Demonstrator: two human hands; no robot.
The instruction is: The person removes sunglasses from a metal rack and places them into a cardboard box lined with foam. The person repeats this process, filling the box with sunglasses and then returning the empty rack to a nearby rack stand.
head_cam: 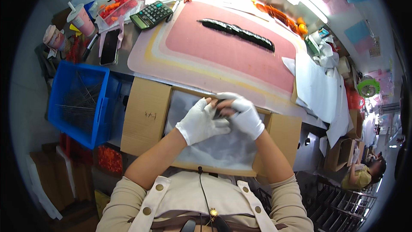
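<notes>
White gloves with bare fingertips cover both my hands, which meet above an open cardboard box (146, 116). Between them is a small dark object (220, 109), blurred and partly hidden by the fingers, so its kind is unclear. My left hand (201, 125) grips it from the left, its lower fingers pointing right. My right hand (246, 114) has its fingers bent over it from the right. Cloudy plastic film (219, 154) lies inside the box below my hands. On the pink desk mat (193, 38) beyond rests a long, shiny black wrapped bundle (238, 33) with a pointed end.
Left of the box stands a blue plastic bin (103, 116) with thin wires. A smartphone (110, 46), a calculator (151, 15), a drink cup (82, 21) and a clear box of red pieces (117, 8) sit back left. White sheets (317, 83) overhang the right edge. A person (362, 174) sits far right.
</notes>
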